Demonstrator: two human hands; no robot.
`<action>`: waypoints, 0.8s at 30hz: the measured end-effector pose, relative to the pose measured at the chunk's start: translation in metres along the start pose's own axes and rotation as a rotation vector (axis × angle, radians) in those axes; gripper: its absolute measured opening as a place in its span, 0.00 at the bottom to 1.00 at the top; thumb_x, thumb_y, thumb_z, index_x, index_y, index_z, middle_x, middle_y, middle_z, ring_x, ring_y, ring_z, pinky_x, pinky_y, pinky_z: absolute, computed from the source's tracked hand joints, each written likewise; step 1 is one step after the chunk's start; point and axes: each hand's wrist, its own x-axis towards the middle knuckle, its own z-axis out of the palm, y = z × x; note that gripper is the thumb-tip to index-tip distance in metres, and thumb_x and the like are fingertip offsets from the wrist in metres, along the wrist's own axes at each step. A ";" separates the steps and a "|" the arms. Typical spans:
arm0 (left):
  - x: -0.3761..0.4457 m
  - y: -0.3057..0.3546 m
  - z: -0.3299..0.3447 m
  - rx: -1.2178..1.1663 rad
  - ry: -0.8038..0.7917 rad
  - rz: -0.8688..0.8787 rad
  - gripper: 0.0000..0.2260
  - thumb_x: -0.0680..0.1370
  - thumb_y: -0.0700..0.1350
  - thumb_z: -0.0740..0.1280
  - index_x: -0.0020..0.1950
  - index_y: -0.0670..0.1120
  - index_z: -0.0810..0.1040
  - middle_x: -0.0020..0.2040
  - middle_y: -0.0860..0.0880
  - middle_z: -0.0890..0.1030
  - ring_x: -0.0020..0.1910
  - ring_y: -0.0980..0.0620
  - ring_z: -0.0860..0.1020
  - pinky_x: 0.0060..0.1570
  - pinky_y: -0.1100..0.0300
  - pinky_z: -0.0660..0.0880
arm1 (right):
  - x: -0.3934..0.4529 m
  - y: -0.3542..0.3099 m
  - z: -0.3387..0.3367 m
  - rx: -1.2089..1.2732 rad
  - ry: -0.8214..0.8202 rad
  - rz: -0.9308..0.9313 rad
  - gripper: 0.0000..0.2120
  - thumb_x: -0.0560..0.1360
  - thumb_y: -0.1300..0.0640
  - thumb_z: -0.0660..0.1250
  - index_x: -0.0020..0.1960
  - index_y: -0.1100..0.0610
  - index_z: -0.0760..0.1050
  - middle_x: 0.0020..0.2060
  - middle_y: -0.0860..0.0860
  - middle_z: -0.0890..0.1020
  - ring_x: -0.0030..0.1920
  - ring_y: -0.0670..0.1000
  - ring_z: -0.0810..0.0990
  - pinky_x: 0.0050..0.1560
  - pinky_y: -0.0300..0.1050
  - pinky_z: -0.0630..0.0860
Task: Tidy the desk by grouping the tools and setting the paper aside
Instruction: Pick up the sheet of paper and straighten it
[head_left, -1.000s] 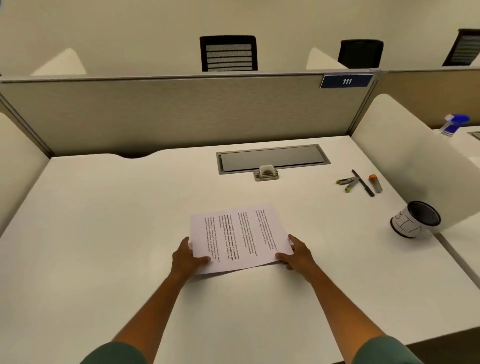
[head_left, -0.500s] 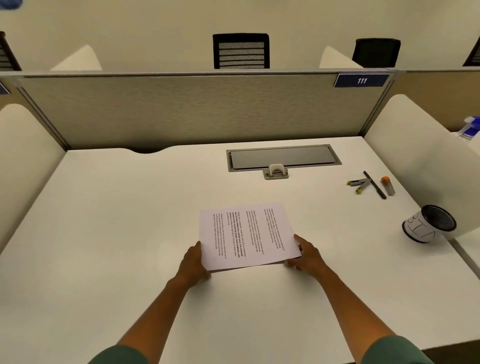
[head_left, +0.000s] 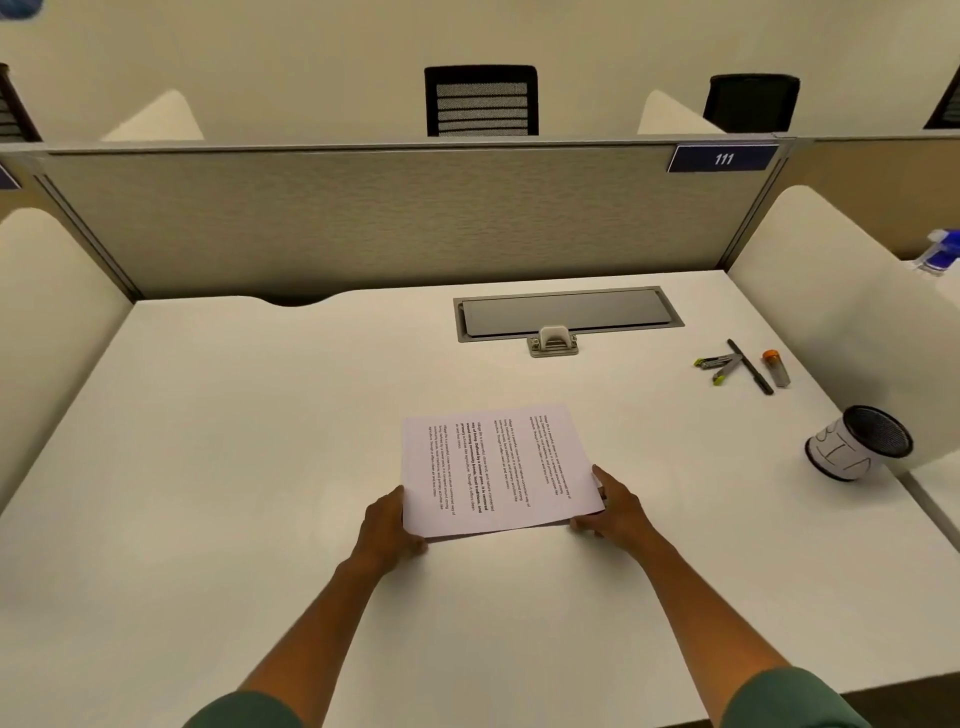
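while both hands pinch it:
printed sheets (head_left: 493, 467): lift level, keep edges square
left hand (head_left: 387, 525): fingers clamped on near-left corner
right hand (head_left: 615, 506): fingers clamped on near-right corner
desk (head_left: 234, 441): set stack to bare left side, away fr tools (head_left: 740, 364)

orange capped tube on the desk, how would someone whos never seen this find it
Start at the white side divider on the desk's right. Just left of it lies a small cluster of tools. The tube is the rightmost piece, beside the black pen, and the only one with an orange cap.
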 end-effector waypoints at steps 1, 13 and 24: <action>0.000 0.000 0.000 -0.001 0.003 -0.001 0.20 0.61 0.35 0.77 0.48 0.45 0.73 0.45 0.50 0.79 0.44 0.48 0.78 0.39 0.57 0.77 | 0.000 -0.001 0.000 -0.016 0.001 -0.011 0.40 0.64 0.64 0.78 0.72 0.56 0.65 0.47 0.47 0.77 0.49 0.55 0.77 0.35 0.44 0.79; -0.003 -0.002 0.000 -0.065 0.012 0.017 0.19 0.62 0.36 0.75 0.50 0.44 0.76 0.44 0.51 0.81 0.42 0.50 0.79 0.34 0.66 0.74 | -0.002 -0.001 0.003 -0.046 0.032 -0.034 0.37 0.64 0.64 0.77 0.69 0.57 0.68 0.43 0.42 0.76 0.49 0.54 0.77 0.43 0.47 0.79; -0.006 0.005 -0.005 -0.087 0.049 -0.020 0.14 0.65 0.31 0.73 0.40 0.47 0.74 0.37 0.53 0.78 0.35 0.55 0.75 0.28 0.72 0.67 | -0.005 -0.003 0.005 -0.073 0.041 -0.055 0.35 0.64 0.62 0.78 0.68 0.57 0.69 0.42 0.39 0.75 0.50 0.53 0.76 0.53 0.51 0.78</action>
